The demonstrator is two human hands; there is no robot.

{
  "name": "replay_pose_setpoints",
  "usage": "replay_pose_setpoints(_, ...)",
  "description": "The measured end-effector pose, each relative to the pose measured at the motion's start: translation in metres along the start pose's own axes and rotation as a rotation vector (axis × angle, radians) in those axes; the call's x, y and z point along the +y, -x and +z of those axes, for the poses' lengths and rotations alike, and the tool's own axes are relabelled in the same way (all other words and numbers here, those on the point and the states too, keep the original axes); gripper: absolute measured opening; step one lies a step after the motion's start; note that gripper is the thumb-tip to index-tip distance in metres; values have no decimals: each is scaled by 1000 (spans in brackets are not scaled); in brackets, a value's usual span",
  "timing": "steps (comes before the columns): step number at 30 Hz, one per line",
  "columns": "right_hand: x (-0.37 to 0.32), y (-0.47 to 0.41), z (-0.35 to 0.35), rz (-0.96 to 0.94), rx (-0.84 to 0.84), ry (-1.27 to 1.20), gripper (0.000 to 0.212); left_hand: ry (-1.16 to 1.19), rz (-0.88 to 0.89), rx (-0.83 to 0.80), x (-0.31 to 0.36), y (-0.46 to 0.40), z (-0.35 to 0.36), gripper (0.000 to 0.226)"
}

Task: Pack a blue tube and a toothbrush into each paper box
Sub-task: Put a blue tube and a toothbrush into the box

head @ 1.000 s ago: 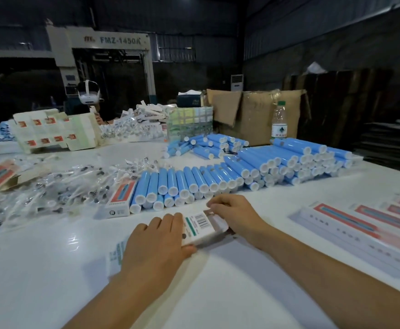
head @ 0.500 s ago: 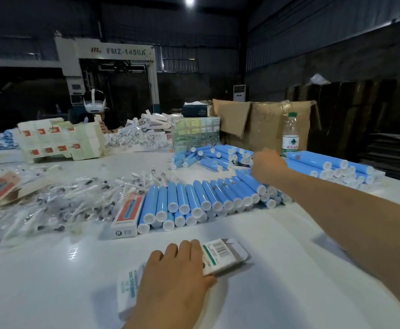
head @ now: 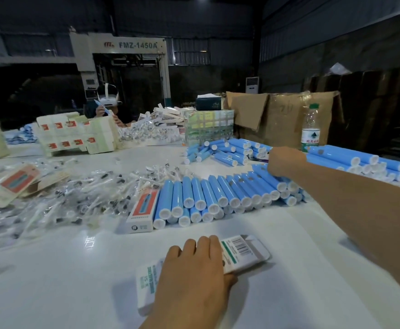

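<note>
My left hand (head: 194, 269) lies over a white paper box (head: 241, 252) on the table near me, its thumb at the box's near edge, holding it down. My right hand (head: 284, 161) reaches far over the row of blue tubes (head: 218, 198) with its fingers curled down onto a tube at the row's right end. Whether it grips that tube I cannot tell. Wrapped toothbrushes (head: 59, 200) lie in a loose heap at the left. A closed box with a red window (head: 144, 210) sits against the tube row's left end.
More blue tubes are piled at the back centre (head: 227, 150) and the right (head: 360, 162). A water bottle (head: 311, 129) and cardboard cartons (head: 277, 115) stand behind them. Flat box blanks (head: 75, 134) stack at the back left, where another person works.
My right hand left the box and reached out to the blue tube row, then settled lower onto its right end. My left hand stayed on the box.
</note>
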State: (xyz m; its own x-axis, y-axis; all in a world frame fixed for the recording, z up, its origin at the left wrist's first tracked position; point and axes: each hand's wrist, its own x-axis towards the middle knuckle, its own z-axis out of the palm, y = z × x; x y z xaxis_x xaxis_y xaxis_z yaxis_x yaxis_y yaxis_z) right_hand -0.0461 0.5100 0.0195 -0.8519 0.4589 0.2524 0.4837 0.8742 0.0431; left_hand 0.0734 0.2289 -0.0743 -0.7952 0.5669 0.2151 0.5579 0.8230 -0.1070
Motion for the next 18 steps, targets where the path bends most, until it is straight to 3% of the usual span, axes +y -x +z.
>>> replay_pose_setpoints(2, 3, 9, -9, -2, 63, -123, 10, -10, 4, 4, 0, 0, -1, 71)
replay_pose_setpoints(5, 7, 32, -30, -44, 155, -458, 48, -20, -6, 29, -2, 1, -1, 73)
replay_pose_setpoints(7, 9, 58, -41, -56, 196, -762, 71, -6, -27, 69, -4, 2, -2, 73)
replay_pose_setpoints(10, 13, 105, -37, -29, 195, -1279, 84, 35, -75, 142, -8, 4, -7, 71)
replay_pose_setpoints(13, 13, 147, -9, 82, 175, -1606, 78, 38, -101, 185, -7, 6, -10, 67)
replay_pose_setpoints(16, 7, 172, 15, 192, 88, -1813, 55, 27, -121, 201, -3, 9, -13, 68)
replay_pose_setpoints(18, -2, 182, 22, 168, 32, -1848, 37, 32, -130, 217, -1, 9, -14, 68)
